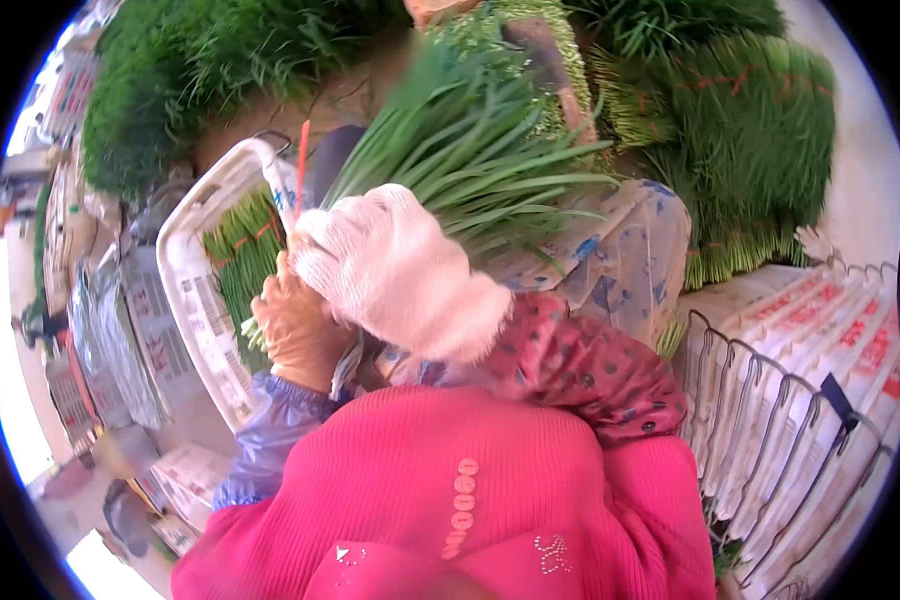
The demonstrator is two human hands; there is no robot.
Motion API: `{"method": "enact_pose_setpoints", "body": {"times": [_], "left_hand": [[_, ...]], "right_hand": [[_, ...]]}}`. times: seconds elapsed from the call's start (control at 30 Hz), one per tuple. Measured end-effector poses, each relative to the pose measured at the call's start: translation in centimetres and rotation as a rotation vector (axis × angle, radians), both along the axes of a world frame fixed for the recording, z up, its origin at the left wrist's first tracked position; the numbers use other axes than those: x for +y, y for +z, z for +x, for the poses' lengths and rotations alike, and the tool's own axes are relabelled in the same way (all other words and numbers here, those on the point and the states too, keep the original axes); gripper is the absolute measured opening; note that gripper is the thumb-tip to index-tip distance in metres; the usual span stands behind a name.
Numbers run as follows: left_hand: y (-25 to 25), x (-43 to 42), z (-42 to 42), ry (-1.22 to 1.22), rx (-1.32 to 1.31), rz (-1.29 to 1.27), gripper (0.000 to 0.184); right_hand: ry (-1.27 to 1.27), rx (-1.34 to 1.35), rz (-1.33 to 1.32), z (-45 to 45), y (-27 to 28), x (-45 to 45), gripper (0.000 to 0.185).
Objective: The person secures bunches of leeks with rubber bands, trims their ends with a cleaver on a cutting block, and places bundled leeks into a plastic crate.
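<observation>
A bunch of long green leafy stalks [460, 140] fans out up and to the right from my two hands. My left hand [295, 325], in a tan glove, is closed round the pale stem ends, which stick out at its lower left. Against it lies my right hand [370, 255], in a white knitted glove, closed at the stalks just above. An orange-red strip [303, 160] rises from between the hands; which fingers hold it is hidden. Beneath the leaves, a patterned plastic cover [620, 250] lies over my lap.
A white basket [185, 240] at the left holds banded green bundles [245, 250]. More green bundles [750, 140] are stacked at upper right, and leafy greens [210, 70] at upper left. A wire rack [770, 370] with white printed bags [820, 340] stands at the right.
</observation>
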State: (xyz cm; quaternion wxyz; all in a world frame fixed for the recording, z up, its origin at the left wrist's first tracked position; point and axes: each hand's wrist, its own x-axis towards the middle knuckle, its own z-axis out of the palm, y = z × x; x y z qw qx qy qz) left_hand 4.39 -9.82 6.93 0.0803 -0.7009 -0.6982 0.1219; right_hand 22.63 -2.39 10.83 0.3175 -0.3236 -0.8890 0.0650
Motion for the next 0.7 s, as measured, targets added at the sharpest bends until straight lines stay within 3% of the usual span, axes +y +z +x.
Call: {"method": "enact_pose_setpoints", "body": {"times": [0.07, 0.1, 0.17, 0.3, 0.43, 0.5, 0.53, 0.57, 0.63, 0.7], "left_hand": [[1.5, -0.4, 0.3, 0.106, -0.219, -0.042, 0.131], [1.4, -0.6, -0.1, 0.112, -0.29, -0.035, 0.133], [1.3, -0.5, -1.0, 0.146, -0.314, -0.063, 0.137], [1.6, -0.1, -1.4, 0.162, -0.328, -0.04, 0.137], [3.4, 2.7, -6.0, 0.096, -0.562, -0.295, 0.135], [4.2, 5.7, -6.3, 0.021, -1.027, -0.272, 0.127], [5.7, 6.9, -4.9, 0.01, -1.116, -0.219, 0.114], [5.7, 8.2, -3.2, 0.005, -1.114, -0.219, 0.114], [5.2, 11.0, -0.3, -0.295, -0.871, -0.119, 0.106], [3.0, 13.9, 1.8, -0.211, -0.791, -0.235, 0.096]], "right_hand": [[-0.226, -0.183, -0.052, 1.1, -1.5, -1.2, 0.036], [-0.405, -0.352, 0.059, 2.0, -4.4, -1.1, 0.031], [-0.379, -0.531, -0.291, 1.2, -5.9, -1.5, 0.022], [-0.333, -0.463, -0.296, 1.2, -5.5, -1.5, 0.02], [-0.313, -0.404, -0.144, 1.1, -5.3, -1.8, 0.021], [-0.343, -0.331, -0.065, 1.1, -5.5, -1.8, 0.016], [-0.349, -0.327, -0.065, 1.1, -5.4, -1.8, 0.016], [-0.31, -0.295, -0.144, 1.0, -5.2, -1.7, 0.015], [-0.27, -0.263, -0.217, 0.8, -4.9, -1.7, 0.015], [-0.268, -0.28, -0.272, 0.6, -4.6, -2.2, 0.012]]}}
